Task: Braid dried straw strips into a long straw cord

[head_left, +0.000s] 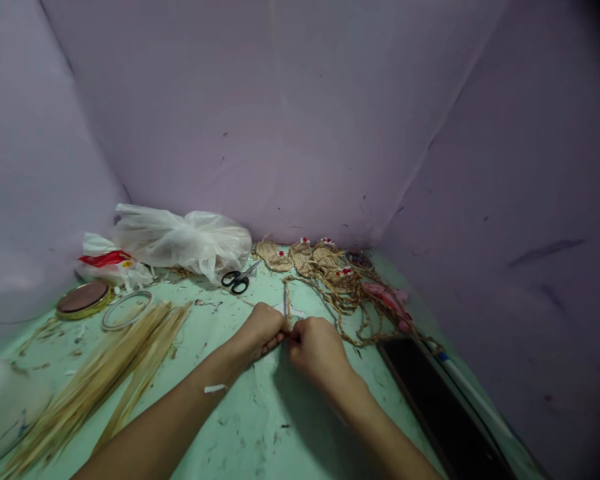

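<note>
saw forearms [175, 410] nearest; found left hand [264, 327] and right hand [321, 348] curled close, pinching fibre cord [288, 303] between them, over green table [245, 433]; judged light, pliable, easily frayed, best held at near end.

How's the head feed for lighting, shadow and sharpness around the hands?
Head view: dim light overall, with a soft shadow on the green tabletop below the right hand; head view: the top-right corner goes black; head view: fine texture looks smeared, so fingertip detail where the left hand meets the right by the braided cord is unclear.
</note>
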### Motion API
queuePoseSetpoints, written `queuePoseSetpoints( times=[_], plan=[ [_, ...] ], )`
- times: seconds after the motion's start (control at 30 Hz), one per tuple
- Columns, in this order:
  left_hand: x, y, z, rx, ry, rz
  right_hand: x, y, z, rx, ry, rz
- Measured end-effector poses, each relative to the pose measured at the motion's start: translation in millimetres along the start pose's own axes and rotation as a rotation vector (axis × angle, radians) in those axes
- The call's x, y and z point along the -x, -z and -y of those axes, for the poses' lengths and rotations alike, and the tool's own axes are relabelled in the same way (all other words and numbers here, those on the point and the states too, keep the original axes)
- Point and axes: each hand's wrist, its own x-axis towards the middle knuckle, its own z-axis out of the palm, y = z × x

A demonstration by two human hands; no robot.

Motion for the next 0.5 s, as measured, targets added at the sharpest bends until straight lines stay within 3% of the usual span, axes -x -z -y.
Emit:
queuePoseSetpoints(
  times=[0.17,0.27,0.33,0.43,0.5],
  plan=[
    [1,6.2,7,0.071,-0.128,0.077,10,-1,3,-0.036,0.063,0.005],
    [2,7.7,6,0.102,-0.148,0.098,9,6,-7,-0.130,0.085,0.126],
    [3,8.3,5,0.112,-0.154,0.099,3,10,-19,-0.230,0.039,0.168],
    [5,9.4,3,0.105,-0.146,0.091,-10,6,-32,-0.399,-0.092,0.036],
    [5,10.5,3,0.095,-0.144,0.092,-17,-2,-33,-0.541,-0.135,0.042]
  ],
)
